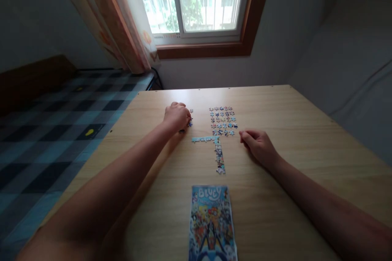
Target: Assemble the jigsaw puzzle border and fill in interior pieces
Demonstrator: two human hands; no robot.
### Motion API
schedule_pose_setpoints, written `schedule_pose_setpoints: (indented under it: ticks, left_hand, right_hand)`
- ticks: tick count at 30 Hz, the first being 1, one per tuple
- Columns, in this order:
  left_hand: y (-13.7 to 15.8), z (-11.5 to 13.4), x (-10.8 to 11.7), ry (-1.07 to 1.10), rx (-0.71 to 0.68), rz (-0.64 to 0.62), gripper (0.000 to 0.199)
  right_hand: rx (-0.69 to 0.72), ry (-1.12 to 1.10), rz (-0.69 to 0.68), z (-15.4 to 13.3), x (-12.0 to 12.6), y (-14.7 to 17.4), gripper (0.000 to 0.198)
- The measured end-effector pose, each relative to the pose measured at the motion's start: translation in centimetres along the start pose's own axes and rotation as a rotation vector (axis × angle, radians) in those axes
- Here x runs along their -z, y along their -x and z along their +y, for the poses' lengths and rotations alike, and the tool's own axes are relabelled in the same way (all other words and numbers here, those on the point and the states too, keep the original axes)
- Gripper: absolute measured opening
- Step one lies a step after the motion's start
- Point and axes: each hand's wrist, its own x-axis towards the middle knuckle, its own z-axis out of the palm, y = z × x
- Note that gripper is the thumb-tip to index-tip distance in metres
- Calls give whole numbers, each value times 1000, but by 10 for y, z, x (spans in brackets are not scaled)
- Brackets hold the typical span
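My left hand [177,115] reaches to a small group of loose jigsaw puzzle pieces [190,124] on the table. Its fingers are curled closed, with a piece at the fingertips; the hand partly covers this group. My right hand [256,142] rests on the wood with thumb and fingers pressed together, just right of the rows of loose pieces [222,120]. Whether it holds anything is hidden. Below those rows lies a joined corner of the puzzle [219,153]: a light blue strip runs left and a multicoloured strip runs toward me.
A blue picture sheet or box lid [212,224] marked "BLUEY" lies at the near middle of the wooden table [159,220]. Left of the table is a bed with a checked cover [70,130]. A barred window [208,4] and an orange curtain [113,20] are behind.
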Motion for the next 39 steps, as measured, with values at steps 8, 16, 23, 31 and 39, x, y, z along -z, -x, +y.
schedule_pose_setpoints:
  ticks: [8, 16, 23, 31, 39]
  left_hand:
    - [-6, 10, 6, 26, 0, -74, 21]
    - [-22, 11, 8, 97, 17, -121, 17]
    - [-20, 13, 28, 357, 23, -160, 11]
    - [83, 43, 41, 1054, -191, -332, 15]
    - [130, 54, -3, 1334, -9, -526, 18]
  right_hand:
    - [22, -28, 6, 1, 3, -1, 41]
    - [15, 4, 19, -1, 5, -2, 43]
    - [26, 3, 4, -2, 4, -3, 44]
    - [63, 65, -15, -7, 1, 0, 44]
    - [245, 287, -93, -13, 1, 10, 42]
